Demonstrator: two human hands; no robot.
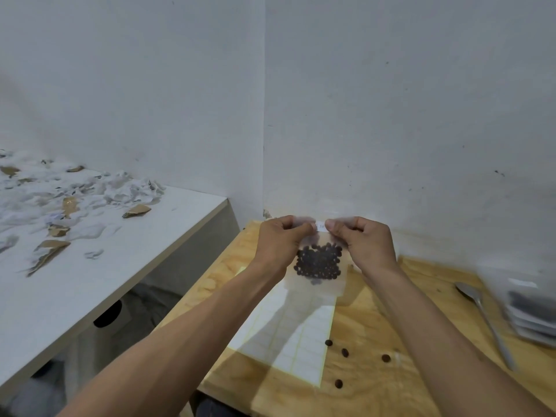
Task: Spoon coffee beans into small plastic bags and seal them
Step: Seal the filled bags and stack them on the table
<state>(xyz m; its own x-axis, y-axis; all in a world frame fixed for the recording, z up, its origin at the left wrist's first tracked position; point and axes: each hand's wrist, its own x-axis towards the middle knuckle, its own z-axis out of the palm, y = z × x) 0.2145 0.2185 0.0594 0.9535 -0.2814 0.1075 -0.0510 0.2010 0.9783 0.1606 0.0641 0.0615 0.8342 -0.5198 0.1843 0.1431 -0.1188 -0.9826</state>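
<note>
We see a pale plywood worktop (376, 326) with a white gridded label sheet (288, 332) lying flat on it. Above the sheet, our left hand (279, 242) and right hand (364, 242) pinch the top edge of a small clear plastic bag (316, 284), dark coffee beans (319, 261) bunched inside. At three o'clock lies a metal spoon (481, 311); at six o'clock, four loose beans (345, 352).

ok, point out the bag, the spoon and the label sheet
bag (319, 263), head view, on the beans showing through it
spoon (464, 288), head view, on its bowl
label sheet (288, 335), head view, on its middle
</note>
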